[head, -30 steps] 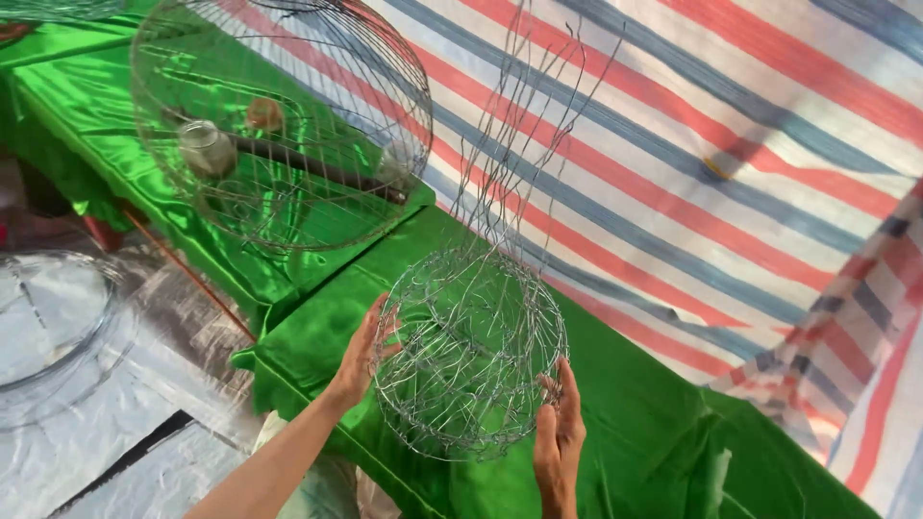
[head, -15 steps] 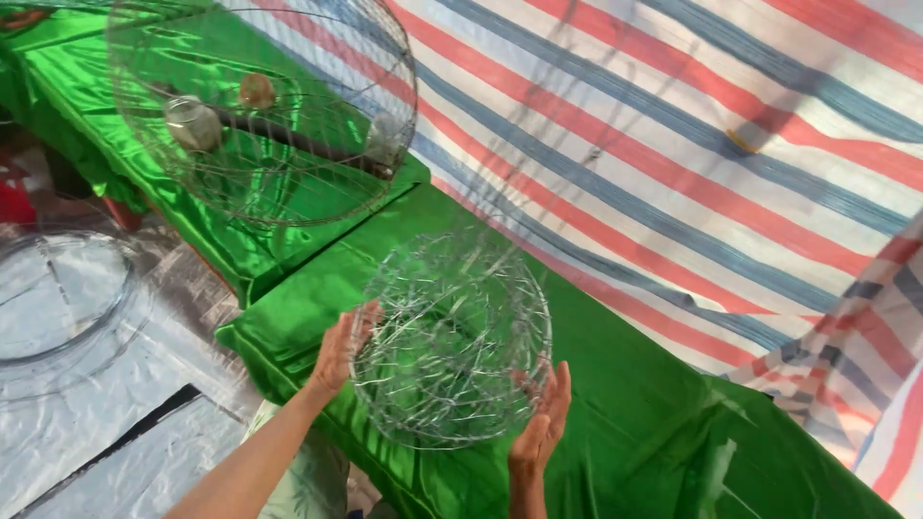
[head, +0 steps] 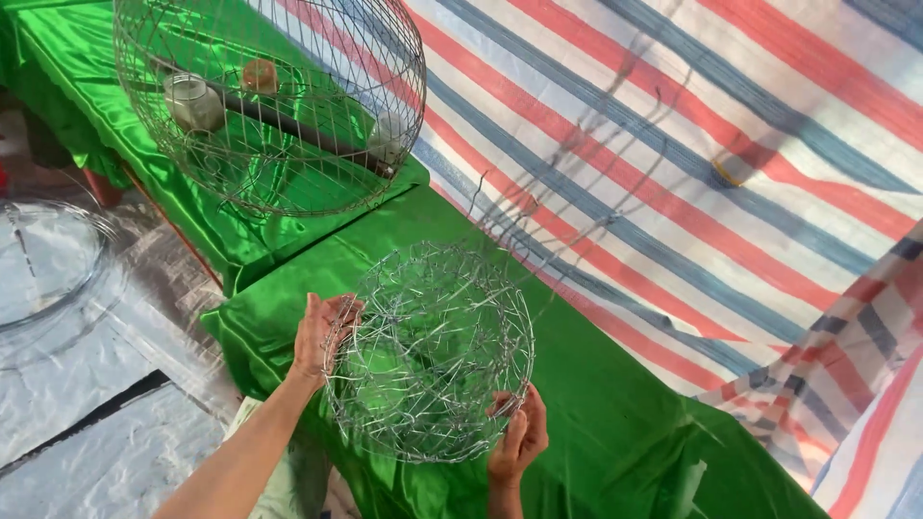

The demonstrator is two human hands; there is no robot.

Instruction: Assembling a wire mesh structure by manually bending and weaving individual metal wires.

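A round basket of woven silver wire (head: 428, 351) hangs over the green-covered table (head: 615, 413), with long loose wire ends (head: 596, 163) rising from it up to the right. My left hand (head: 320, 334) grips its left rim with the fingers curled on the wire. My right hand (head: 517, 437) holds the lower right rim from below. The basket's open side faces me.
A larger wire dome cage (head: 274, 96) stands at the upper left on another green table, with small cups and a dark perch bar inside. A striped red, blue and white tarp (head: 721, 144) hangs behind. Silver sheeting and a wire ring (head: 48, 279) lie at left.
The wire basket has turned between my hands and sits slightly lower and further right. Both hands have shifted along its rim, and the view has swung.
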